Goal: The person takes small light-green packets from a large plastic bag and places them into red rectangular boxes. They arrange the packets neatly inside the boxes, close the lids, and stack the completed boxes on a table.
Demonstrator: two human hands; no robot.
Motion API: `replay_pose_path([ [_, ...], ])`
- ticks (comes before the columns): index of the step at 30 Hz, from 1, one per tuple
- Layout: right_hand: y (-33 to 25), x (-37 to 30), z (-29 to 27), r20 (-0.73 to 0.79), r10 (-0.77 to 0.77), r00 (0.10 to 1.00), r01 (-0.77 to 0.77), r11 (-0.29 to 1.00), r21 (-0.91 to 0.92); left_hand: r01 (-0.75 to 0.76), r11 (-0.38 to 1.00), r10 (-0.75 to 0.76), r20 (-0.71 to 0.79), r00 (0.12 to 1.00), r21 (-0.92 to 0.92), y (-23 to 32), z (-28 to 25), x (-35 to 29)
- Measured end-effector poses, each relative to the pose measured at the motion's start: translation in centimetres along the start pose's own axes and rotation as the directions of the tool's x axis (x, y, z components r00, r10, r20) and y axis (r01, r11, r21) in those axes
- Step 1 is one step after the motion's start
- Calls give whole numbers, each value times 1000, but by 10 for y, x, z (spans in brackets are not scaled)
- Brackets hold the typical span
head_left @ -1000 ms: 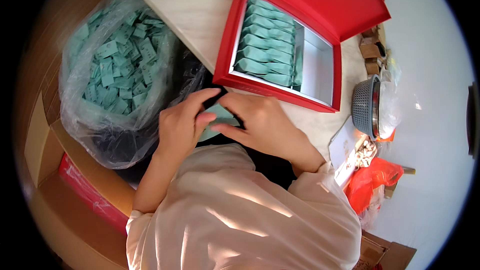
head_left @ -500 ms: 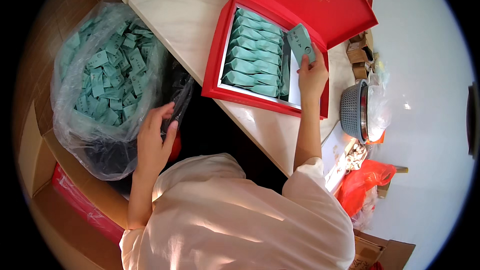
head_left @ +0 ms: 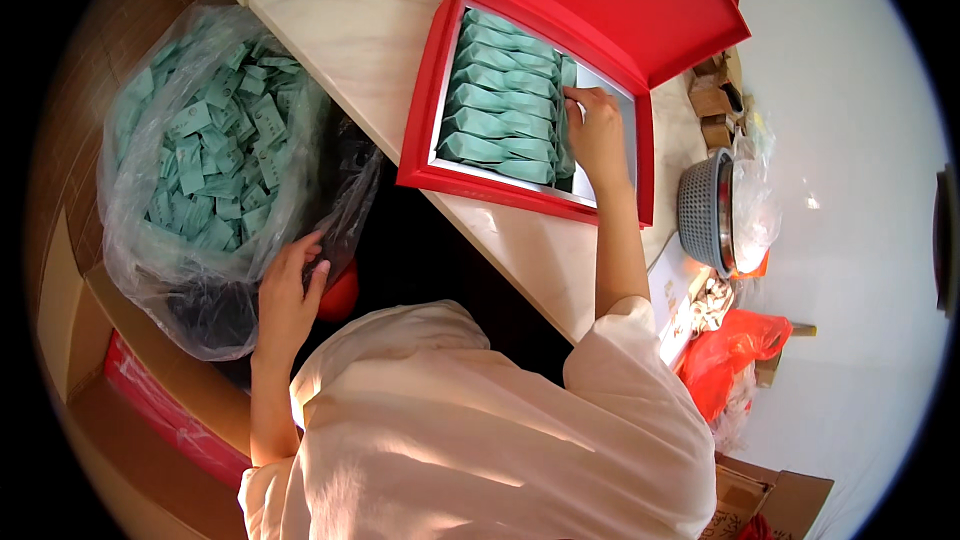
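Note:
A red gift box [head_left: 420, 145] with its lid raised stands on the table. Small green packets [head_left: 500, 98] fill much of its white-edged inside, in tightly stacked rows. My right hand [head_left: 600, 135] reaches into the box, its fingers closed on a green packet [head_left: 568, 72] at the right side of those rows; the hand partly covers it. Lower left, my left hand [head_left: 287, 292] holds nothing, with thumb and fingers apart. It is close to the edge of a large clear plastic bag [head_left: 190, 305] heaped with loose green packets [head_left: 215, 155].
The pale marble-patterned table [head_left: 325, 25] has its edge running diagonally between bag and box. Right of the box stand a grey basket [head_left: 703, 215], a red plastic bag [head_left: 725, 360] and small cardboard boxes [head_left: 712, 100] along the wall. An open carton [head_left: 160, 360] lies lower left.
My right hand has lowered the packet from above the box into it, beside the rows. My left hand has drawn slightly down and left, staying apart-fingered.

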State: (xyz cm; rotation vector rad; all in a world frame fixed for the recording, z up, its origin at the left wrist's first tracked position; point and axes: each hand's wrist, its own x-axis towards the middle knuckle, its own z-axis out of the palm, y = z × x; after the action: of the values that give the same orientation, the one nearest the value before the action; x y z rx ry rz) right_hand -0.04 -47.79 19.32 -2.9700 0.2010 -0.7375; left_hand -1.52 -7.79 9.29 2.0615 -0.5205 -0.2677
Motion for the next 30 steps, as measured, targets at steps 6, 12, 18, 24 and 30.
replay_pose_path([
  [6,-27,-25,-22,183,297,937,-300,954,-12,42,999,-42,-33,999,-22,-2,0,-5],
  [12,-35,-38,-34,254,279,926,-284,959,-18,62,998,-63,-36,997,-22,-24,6,-10],
  [18,2,-34,-46,416,203,886,-216,976,-15,46,999,-44,-68,997,24,-43,2,-13],
  [24,-116,-5,-44,-128,102,987,-94,994,63,208,974,-224,-222,949,-93,-98,-6,-14],
  [30,-315,5,98,286,-351,892,35,683,730,295,846,-469,-356,808,-444,-152,-22,2],
])
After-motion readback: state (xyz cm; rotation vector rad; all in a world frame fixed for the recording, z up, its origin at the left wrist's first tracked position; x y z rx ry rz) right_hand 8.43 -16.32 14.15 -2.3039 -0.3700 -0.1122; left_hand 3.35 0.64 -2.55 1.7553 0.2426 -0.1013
